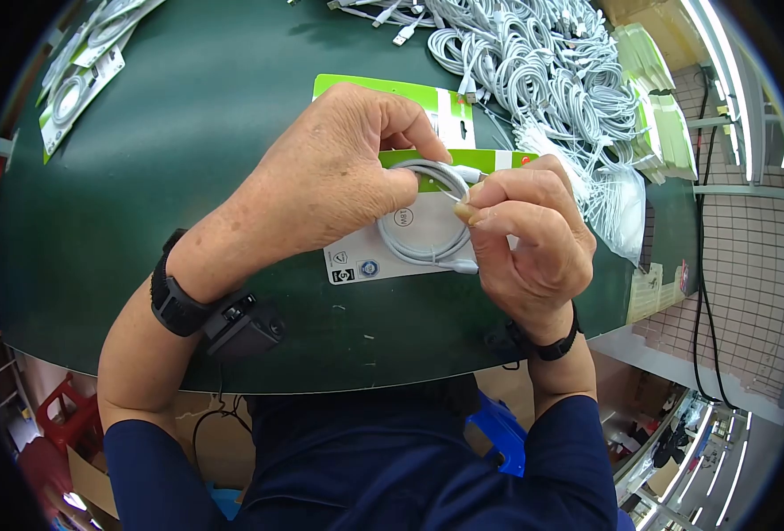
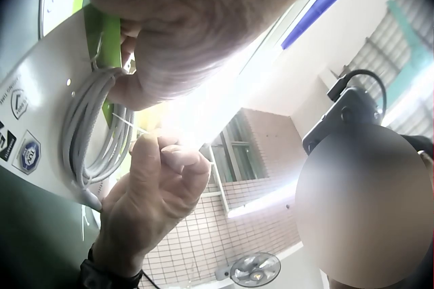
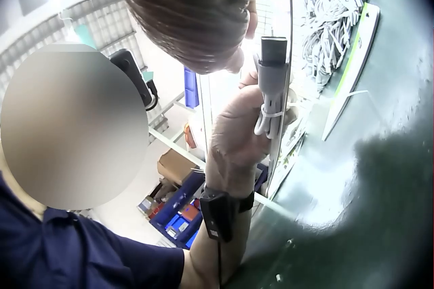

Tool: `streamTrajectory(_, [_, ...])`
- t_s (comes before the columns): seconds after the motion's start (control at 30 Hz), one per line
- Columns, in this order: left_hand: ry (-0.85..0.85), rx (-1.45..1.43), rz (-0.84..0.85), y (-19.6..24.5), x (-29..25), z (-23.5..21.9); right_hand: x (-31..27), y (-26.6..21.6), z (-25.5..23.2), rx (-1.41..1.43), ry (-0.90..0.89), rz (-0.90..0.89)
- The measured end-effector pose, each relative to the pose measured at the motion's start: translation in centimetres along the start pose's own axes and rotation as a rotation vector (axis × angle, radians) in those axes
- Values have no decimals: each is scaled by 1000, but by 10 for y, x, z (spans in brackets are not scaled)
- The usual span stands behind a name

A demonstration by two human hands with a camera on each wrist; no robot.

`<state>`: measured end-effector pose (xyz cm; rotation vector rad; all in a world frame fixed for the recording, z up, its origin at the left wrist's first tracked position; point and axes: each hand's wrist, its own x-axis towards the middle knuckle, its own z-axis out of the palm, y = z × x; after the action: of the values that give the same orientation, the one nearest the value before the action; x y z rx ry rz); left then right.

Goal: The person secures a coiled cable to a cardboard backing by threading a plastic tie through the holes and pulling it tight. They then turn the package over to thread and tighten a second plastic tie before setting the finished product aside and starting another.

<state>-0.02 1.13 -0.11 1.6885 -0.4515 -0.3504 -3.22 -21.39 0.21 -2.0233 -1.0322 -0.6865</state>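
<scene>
A coiled grey cable lies against a white and green card, its connectors at the right side of the coil. My left hand grips the top of the coil and card between thumb and fingers. At the coil's upper right, my right hand pinches a thin white tie between thumb and forefinger. The left wrist view shows the tie running from the coil to the right fingertips. In the right wrist view a connector points up, with a tie round the cable below it.
Another green and white card lies behind the held one. A large heap of grey cables is at the back right, beside white ties in a plastic bag and stacked green cards. Carded cables lie at the far left.
</scene>
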Motion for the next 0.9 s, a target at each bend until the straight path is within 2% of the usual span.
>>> streamTrajectory(0.9, [48, 43, 72, -2, -1, 3, 1, 5, 8, 5, -19, 26])
